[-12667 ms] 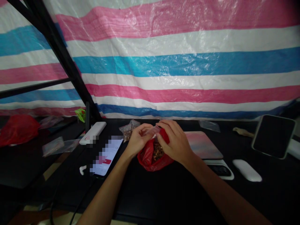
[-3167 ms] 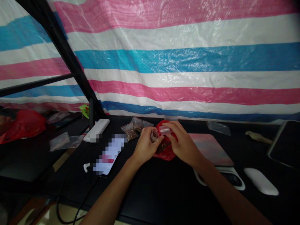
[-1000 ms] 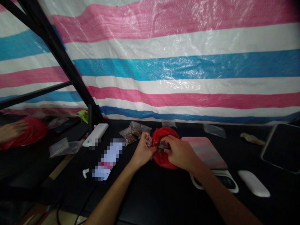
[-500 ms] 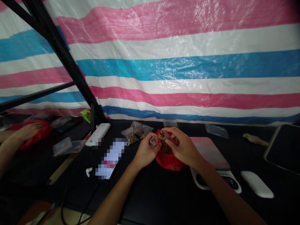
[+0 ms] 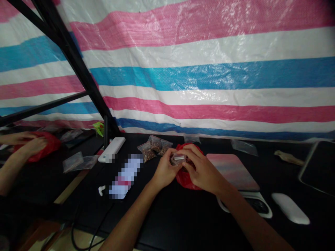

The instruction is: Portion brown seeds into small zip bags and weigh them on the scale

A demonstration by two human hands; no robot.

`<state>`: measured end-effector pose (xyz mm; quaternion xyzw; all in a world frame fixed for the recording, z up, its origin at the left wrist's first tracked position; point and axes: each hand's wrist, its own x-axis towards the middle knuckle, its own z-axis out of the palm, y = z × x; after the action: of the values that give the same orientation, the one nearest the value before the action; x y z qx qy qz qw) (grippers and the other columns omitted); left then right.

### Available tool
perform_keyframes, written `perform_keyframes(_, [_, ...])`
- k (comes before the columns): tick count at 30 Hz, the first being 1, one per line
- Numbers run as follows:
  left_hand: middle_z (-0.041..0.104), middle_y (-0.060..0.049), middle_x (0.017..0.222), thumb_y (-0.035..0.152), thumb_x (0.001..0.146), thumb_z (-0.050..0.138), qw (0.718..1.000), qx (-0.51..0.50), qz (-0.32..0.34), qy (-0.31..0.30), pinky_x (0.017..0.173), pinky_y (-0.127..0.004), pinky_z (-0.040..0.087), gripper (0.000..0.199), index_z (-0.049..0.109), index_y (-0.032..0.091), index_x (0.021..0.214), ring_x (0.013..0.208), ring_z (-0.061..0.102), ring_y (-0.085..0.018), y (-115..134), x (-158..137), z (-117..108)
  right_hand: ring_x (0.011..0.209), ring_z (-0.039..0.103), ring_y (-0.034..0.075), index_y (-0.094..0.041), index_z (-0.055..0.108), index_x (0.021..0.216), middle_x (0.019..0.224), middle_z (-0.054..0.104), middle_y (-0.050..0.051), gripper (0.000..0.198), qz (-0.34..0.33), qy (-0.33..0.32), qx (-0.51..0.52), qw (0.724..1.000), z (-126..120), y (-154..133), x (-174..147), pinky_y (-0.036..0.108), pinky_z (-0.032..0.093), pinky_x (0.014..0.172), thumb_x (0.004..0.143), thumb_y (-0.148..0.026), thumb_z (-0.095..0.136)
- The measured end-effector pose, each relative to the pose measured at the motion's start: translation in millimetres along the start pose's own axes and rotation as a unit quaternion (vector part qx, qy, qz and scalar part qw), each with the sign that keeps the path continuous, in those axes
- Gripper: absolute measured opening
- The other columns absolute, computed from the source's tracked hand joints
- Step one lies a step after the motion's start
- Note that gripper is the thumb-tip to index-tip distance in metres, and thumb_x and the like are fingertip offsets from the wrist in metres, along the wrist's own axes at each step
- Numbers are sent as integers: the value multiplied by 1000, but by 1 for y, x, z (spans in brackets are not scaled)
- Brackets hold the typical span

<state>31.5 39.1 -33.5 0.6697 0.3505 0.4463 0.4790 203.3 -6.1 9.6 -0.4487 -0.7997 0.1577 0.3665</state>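
My left hand point(image 5: 167, 169) is closed around a small clear plastic bag point(image 5: 175, 161), its mouth held open toward my right hand. My right hand point(image 5: 199, 167) grips a small clear cup point(image 5: 180, 158), which is tipped over the bag's mouth; my fingers partly cover it. Beneath both hands is a red plastic bag point(image 5: 190, 181) lying open, with dark brown bits partly visible inside. Several small filled zip bags point(image 5: 149, 153) of brownish bits lie just beyond my left hand.
A kitchen scale point(image 5: 223, 205) with a pinkish plate point(image 5: 232, 170) on it stands right. Around lie a phone point(image 5: 125, 179), white earbud point(image 5: 101, 190), white oblong device point(image 5: 112, 149), white mouse-like object point(image 5: 290, 208), flat clear bags point(image 5: 244, 147) and a tablet point(image 5: 319, 167). At left, another person's hands point(image 5: 34, 144) touch a red bag.
My right hand has moved left and tipped the cup from above the red bag over the clear bag. The other person's second hand has come into view at the left.
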Motion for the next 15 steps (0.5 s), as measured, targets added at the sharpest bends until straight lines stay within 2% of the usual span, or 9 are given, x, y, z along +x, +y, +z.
perform_keyframes(5, [70,-7,110,34,86,77,999,37,14,5,94,-33,48,29,65,20,109,104,64,-22,6,0,2,126,57,22,-29,59,139,136,55,9,52,-30,7,10,999,0,-1,1,39,48,111,94,-5,46])
perform_keyframes(8, [69,-7,116,35,88,75,999,32,23,-2,99,-34,47,32,63,21,115,110,64,-23,5,-1,2,126,56,22,-29,63,134,134,57,8,52,-44,1,-5,999,-1,-3,2,40,47,110,93,-2,45])
perform_keyframes(11, [69,-6,107,37,84,79,999,48,5,-3,91,-32,48,35,62,20,110,100,64,-22,1,-2,1,118,59,24,-27,64,130,126,61,9,41,-17,-15,-27,999,-4,-3,2,41,49,104,95,-10,51])
perform_keyframes(15, [66,-3,90,41,85,78,994,109,-6,-29,77,-29,43,25,67,19,92,84,58,-19,-3,-1,1,101,62,25,-21,67,108,104,68,7,15,23,-33,-58,998,-9,1,3,40,51,94,95,-20,60])
